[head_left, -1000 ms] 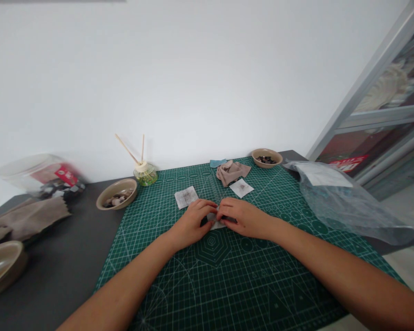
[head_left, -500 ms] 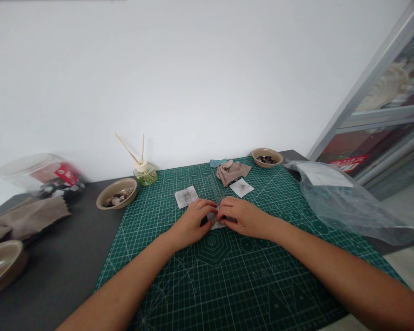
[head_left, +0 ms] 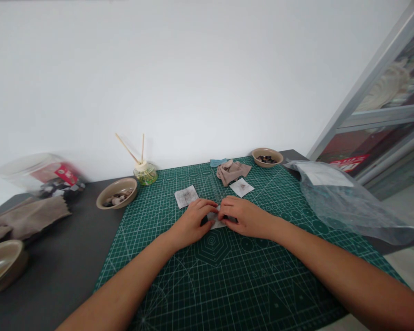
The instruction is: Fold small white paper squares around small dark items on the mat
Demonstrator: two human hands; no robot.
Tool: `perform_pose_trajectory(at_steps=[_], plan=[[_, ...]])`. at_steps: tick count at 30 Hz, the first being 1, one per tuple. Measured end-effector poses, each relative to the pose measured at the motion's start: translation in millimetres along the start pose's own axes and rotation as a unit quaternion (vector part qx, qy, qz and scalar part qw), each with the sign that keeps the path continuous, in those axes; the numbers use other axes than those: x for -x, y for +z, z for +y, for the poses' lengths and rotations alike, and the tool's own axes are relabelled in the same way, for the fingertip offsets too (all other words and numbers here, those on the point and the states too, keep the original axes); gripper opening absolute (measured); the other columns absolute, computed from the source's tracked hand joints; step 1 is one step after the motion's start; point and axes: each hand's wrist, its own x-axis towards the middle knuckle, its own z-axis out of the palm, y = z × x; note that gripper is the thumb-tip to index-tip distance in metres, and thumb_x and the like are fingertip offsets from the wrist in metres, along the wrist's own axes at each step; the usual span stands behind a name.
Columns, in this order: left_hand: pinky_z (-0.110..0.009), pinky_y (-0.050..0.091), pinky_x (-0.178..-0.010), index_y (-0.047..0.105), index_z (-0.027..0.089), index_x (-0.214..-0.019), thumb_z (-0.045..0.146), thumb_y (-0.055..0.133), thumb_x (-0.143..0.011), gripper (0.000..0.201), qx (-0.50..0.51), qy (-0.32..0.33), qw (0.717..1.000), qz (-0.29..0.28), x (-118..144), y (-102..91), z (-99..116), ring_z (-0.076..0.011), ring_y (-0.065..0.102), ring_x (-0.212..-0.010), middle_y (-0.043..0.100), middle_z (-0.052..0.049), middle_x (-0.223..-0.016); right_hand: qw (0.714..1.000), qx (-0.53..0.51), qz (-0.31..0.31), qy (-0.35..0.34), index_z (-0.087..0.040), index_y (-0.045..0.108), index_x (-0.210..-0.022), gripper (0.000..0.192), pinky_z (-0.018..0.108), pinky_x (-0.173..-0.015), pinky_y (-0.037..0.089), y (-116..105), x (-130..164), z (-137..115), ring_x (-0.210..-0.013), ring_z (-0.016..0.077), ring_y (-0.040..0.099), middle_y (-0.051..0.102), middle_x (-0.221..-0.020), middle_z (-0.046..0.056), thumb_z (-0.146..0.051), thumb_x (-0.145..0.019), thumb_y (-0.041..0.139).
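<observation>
My left hand (head_left: 194,221) and my right hand (head_left: 243,217) meet near the middle of a green cutting mat (head_left: 214,285). Between them lies a small white wipe (head_left: 218,222), flat on the mat and partly covered by my fingers. Both hands have curled fingers and pinch at this wipe from either side. Whether anything lies under my fingertips is hidden. Just beyond my left hand rests a stained white wipe (head_left: 186,196). Another square wipe with a dark smudge (head_left: 242,187) lies past my right hand, beside a crumpled beige cloth (head_left: 232,172).
Bowls with small dark and pale pieces stand left (head_left: 114,193) and back right (head_left: 267,157). A reed diffuser (head_left: 145,173) stands near the wall. At left are a clear tub (head_left: 34,170), a brown cloth (head_left: 37,216) and another bowl (head_left: 2,266). A plastic bag (head_left: 341,202) lies right.
Almost nothing differs. My right hand's fingers have shifted very slightly, with the wipe still between both hands.
</observation>
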Motion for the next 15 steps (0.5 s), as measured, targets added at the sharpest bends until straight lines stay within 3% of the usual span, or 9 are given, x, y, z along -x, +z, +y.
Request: perform_pose_trajectory(at_steps=[15], plan=[[-0.043, 0.04, -0.1, 0.059, 0.02, -0.101, 0.003, 0.055, -0.078, 0.029, -0.001, 0.006, 1.0, 0.0, -0.4, -0.1, -0.6, -0.0228, 0.05, -0.111, 0.057, -0.007, -0.115, 1.0, -0.01, -0.01, -0.003, -0.014, 0.062, -0.086, 0.009, 0.03, -0.077, 0.044, -0.3, 0.0, -1.3, -0.085, 0.018, 0.054, 0.059, -0.087, 0.007, -0.008, -0.082, 0.057]])
